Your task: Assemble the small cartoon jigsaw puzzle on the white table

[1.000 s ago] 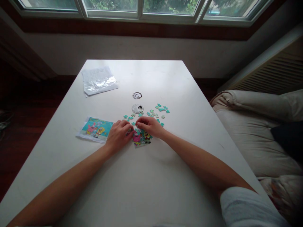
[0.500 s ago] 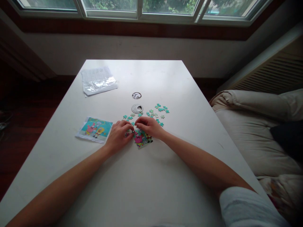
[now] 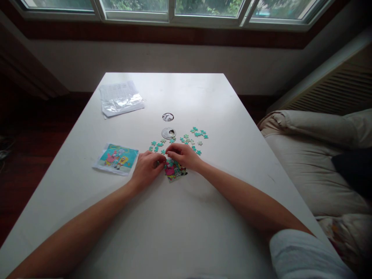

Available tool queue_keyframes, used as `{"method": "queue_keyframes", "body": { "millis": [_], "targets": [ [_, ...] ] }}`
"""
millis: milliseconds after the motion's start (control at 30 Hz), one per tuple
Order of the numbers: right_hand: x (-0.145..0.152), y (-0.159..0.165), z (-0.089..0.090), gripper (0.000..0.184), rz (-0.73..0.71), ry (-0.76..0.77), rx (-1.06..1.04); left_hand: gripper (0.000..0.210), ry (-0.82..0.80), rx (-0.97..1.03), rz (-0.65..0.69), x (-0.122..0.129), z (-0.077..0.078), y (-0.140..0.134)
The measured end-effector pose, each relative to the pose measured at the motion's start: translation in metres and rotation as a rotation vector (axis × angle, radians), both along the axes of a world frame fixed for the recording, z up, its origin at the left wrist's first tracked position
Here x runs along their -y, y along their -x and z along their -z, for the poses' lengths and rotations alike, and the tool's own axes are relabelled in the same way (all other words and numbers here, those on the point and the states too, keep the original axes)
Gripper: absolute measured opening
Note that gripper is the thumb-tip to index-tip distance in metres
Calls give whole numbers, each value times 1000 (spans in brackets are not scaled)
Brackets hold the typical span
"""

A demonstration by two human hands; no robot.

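A partly joined jigsaw puzzle (image 3: 174, 171) with colourful cartoon figures lies on the white table in front of me. My left hand (image 3: 147, 167) is at its upper left edge, fingers curled in and thumb near the index finger. My right hand (image 3: 183, 155) rests over its upper side, thumb and fingertips pinched close to the left fingertips. Whatever sits in either pinch is too small or hidden to make out. Loose teal puzzle pieces (image 3: 197, 134) lie scattered beyond my hands, with several more beside my left fingers. Both hands cover part of the puzzle's top.
Left of my left hand lies a picture sheet (image 3: 117, 159) with the same cartoon figures. A clear plastic bag with paper (image 3: 122, 99) is at the table's far left. Two round fittings (image 3: 168, 133) are set in the tabletop. A beige sofa (image 3: 310, 166) stands at the right.
My left fingers have curled in and shifted slightly toward the right fingertips, uncovering loose pieces beside them. The right hand has stayed nearly in place.
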State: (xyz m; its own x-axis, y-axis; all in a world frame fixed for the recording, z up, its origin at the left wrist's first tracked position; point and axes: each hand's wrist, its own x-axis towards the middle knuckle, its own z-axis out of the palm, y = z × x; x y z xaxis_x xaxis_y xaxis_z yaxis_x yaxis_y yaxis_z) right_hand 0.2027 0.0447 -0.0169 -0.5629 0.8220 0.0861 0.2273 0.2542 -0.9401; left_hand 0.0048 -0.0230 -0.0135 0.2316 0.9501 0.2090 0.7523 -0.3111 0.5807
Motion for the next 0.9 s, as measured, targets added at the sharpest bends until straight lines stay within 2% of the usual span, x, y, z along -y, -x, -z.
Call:
{"method": "queue_keyframes", "body": {
  "millis": [733, 900],
  "targets": [
    [0, 1, 0, 19, 7, -5, 9, 4, -89, -234, 14, 0, 3, -2],
    [1, 0, -1, 20, 18, -4, 22, 10, -162, -298, 80, 2, 5, -1]
  ]
}}
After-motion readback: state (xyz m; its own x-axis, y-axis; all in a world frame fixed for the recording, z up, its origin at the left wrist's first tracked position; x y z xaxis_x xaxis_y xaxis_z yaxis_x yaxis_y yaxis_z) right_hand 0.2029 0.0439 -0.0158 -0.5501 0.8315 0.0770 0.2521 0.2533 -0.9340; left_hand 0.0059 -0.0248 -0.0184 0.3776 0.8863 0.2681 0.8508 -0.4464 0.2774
